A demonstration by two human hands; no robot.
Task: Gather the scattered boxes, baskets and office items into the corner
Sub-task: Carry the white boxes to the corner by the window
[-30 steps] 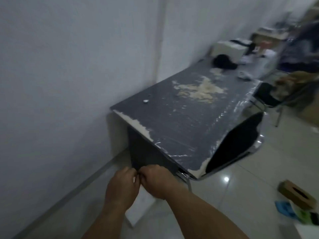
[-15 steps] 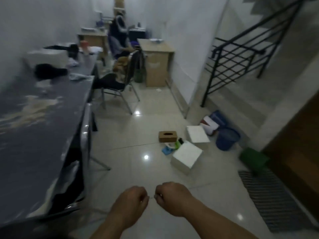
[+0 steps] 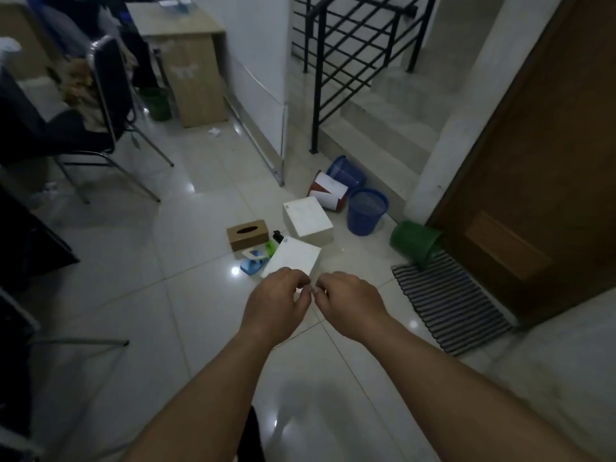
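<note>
Floor, left to right. The tissue box point(image 3: 247, 234) lies at the left edge of the clutter, with a blue bit point(image 3: 253, 265) and a green bit point(image 3: 271, 249) just beside it. The near box point(image 3: 293, 258) is directly ahead of my hands.

My left hand point(image 3: 273, 301) and right hand point(image 3: 350, 301) are held low with fingers curled and tips almost meeting. I cannot tell if they pinch something small.

The far box point(image 3: 308, 221) sits behind the near box. The red box point(image 3: 328, 194), tipped blue basket point(image 3: 345, 171) and upright blue basket point(image 3: 366, 211) sit at the stair foot. The green basket point(image 3: 415, 241) lies tipped by the mat point(image 3: 450, 301).

Judgement: the stair-foot nook is likely the corner. I empty my hands first, then grip the near box on opposite sides and set it flush against the far box. Small bits go in the upright blue basket. The green basket goes last.
</note>
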